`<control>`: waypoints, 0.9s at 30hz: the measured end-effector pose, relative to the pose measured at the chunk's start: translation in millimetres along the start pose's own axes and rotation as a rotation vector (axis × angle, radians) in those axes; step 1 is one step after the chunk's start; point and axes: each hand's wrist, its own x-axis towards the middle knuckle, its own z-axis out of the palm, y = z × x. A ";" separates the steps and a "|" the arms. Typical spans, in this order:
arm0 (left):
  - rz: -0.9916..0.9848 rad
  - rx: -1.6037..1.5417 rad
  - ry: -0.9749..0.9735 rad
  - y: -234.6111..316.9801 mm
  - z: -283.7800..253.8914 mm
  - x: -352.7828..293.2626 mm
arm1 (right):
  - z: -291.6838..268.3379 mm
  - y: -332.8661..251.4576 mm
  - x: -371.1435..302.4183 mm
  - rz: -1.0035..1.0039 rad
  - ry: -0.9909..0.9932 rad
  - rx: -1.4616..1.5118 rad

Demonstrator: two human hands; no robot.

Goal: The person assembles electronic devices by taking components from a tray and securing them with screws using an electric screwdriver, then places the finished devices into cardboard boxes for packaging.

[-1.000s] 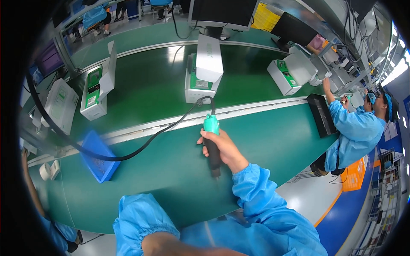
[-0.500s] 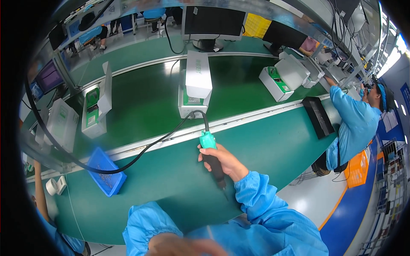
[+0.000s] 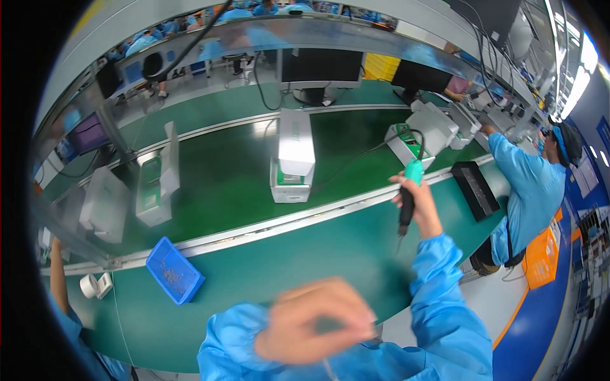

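Note:
My right hand (image 3: 419,202) grips an electric screwdriver (image 3: 407,202), black in the lower body and teal at the top. Its thin bit points down above the green bench, and a black cable leaves its top end. Low in front of me, my left hand (image 3: 314,320) is blurred by motion. Its thumb and fingers curl round to meet in a pinch; whether something small is between the tips cannot be made out. To the left of it, a blue plastic tray (image 3: 159,270) holds many small loose pieces, probably screws.
Beyond a pale metal rail, open white boxes stand on the green belt: a middle box (image 3: 291,190), a left box (image 3: 152,213) and a right box (image 3: 397,151). A black bin (image 3: 475,190) lies at right near a co-worker (image 3: 530,184). A tape roll (image 3: 89,286) sits far left.
My right hand has carried the screwdriver right and a little farther from me. My left hand has risen into fuller view, above the bench's near edge. The whole view has shifted slightly.

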 end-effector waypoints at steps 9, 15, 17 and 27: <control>-0.134 0.251 -0.295 -38.0 28.8 0.3 | -116.0 40.8 121.2 -0.215 0.129 -1.209; -0.219 0.306 -0.323 -34.5 27.5 0.8 | -68.1 28.9 102.0 -0.432 0.244 -1.373; -0.214 0.281 -0.326 -36.4 28.2 0.5 | -71.7 27.3 108.5 -0.396 0.191 -1.398; -0.105 0.317 -0.355 -46.6 34.4 5.0 | -75.0 42.3 124.2 -0.332 0.081 -1.428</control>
